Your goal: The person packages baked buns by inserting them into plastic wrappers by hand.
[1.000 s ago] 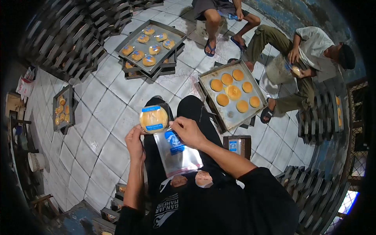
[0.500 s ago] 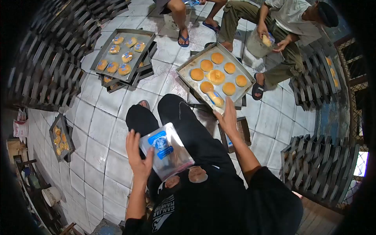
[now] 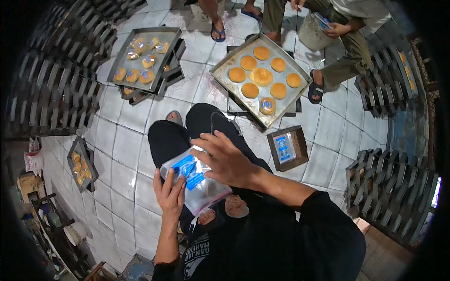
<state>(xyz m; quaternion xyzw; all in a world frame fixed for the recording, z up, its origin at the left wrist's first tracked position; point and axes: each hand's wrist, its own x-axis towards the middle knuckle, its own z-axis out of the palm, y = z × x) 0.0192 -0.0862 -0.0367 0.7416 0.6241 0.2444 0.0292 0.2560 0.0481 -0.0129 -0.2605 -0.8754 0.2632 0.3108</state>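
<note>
A stack of clear plastic bags (image 3: 206, 192) with blue printing lies on my lap. My left hand (image 3: 169, 192) rests along its left side, fingers extended and apart on the plastic. Over the stack's upper right corner is my right hand (image 3: 227, 161), fingers spread and thumb low against the plastic; part of the top bag is hidden beneath it. Ahead, a metal tray (image 3: 225, 70) holds several round golden buns (image 3: 261, 76). The bun nearest me on it, a wrapped bun (image 3: 267, 106), sits in a blue-printed bag.
A small box (image 3: 300, 150) with more printed bags is on the tiled floor at right. Another tray (image 3: 164, 35) of wrapped buns stands at left. Stacked trays (image 3: 51, 93) line both sides. A co-worker's hand (image 3: 336, 30) holds a blue-printed bag above a bucket (image 3: 314, 35).
My right hand has moved from the tray's near corner back to the bag stack. The wrapped bun now sits upright in the front row. My left hand's fingers have shifted further onto the bags.
</note>
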